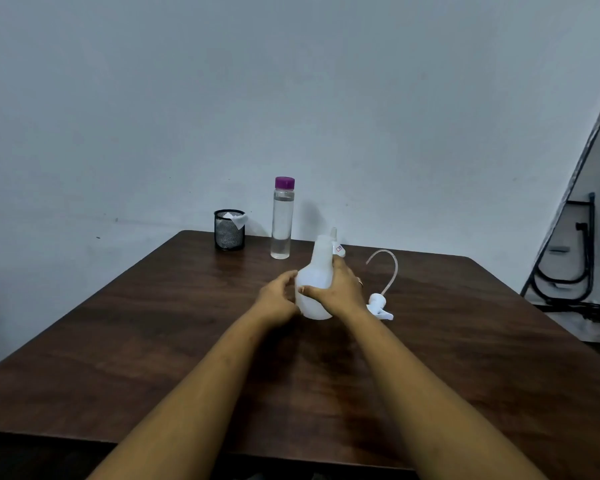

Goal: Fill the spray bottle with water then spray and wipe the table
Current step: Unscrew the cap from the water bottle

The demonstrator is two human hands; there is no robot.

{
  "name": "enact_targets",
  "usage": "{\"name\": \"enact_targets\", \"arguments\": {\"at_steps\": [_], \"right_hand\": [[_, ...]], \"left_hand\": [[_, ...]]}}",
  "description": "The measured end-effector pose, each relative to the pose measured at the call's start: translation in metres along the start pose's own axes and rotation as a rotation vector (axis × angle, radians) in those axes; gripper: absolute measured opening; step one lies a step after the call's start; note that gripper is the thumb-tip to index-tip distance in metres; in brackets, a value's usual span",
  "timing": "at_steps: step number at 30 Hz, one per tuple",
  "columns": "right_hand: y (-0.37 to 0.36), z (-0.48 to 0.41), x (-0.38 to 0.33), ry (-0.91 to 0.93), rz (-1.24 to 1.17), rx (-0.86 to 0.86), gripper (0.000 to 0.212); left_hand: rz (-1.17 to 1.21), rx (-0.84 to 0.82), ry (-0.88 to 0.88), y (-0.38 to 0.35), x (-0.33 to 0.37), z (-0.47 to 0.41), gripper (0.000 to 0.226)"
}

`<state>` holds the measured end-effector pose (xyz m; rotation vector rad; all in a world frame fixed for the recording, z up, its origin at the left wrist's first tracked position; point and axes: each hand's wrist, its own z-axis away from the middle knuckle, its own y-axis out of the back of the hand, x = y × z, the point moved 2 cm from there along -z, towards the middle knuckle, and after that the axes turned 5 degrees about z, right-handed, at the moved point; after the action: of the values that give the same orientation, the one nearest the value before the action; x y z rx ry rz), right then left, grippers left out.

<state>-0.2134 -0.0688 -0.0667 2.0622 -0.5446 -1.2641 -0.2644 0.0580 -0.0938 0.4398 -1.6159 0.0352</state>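
From the head view, the spray bottle (313, 289) stands upright on the counter (153, 341), open at the neck. My right hand (342, 289) wraps around its right side and my left hand (277, 299) curls against its left side, so both hands grip it. The spray head (380, 306) with its curved tube lies just right of the spray bottle. The capped water bottle (282, 221) stands behind the spray bottle, and the mesh cup (229, 230) with the cloth is further back and left of it. The neck looks narrow, so I think careless pouring could spill water. The spray bottle seems light and could tip if I let go.
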Motion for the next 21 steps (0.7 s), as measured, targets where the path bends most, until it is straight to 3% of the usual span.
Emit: {"name": "enact_targets", "arguments": {"at_steps": [3,7,10,12,16,18,21], "right_hand": [[0.004,-0.003,0.005,-0.043,0.007,-0.007,0.070],[0.015,-0.007,0.011,-0.111,-0.013,-0.020,0.073],[0.014,-0.008,0.011,-0.145,-0.033,-0.017,0.099],[0.013,-0.005,-0.003,-0.144,-0.086,0.121,0.115],[0.006,0.003,-0.060,0.126,-0.180,0.589,0.093],[-0.010,0.001,-0.083,0.219,-0.206,0.524,0.084],[-0.044,-0.019,-0.095,0.172,-0.220,0.294,0.075]], "left_hand": [[0.083,-0.075,0.051,0.009,-0.001,0.001,0.062],[-0.018,0.001,0.075,0.024,0.004,0.003,0.053],[-0.021,0.065,0.066,0.030,0.009,0.000,0.044],[-0.057,0.141,0.019,0.035,0.012,-0.004,0.043],[-0.086,0.320,-0.052,0.053,0.017,-0.016,0.042],[-0.071,0.372,-0.069,0.066,0.018,-0.022,0.040],[-0.086,0.434,-0.090,0.089,0.018,-0.032,0.038]]}}
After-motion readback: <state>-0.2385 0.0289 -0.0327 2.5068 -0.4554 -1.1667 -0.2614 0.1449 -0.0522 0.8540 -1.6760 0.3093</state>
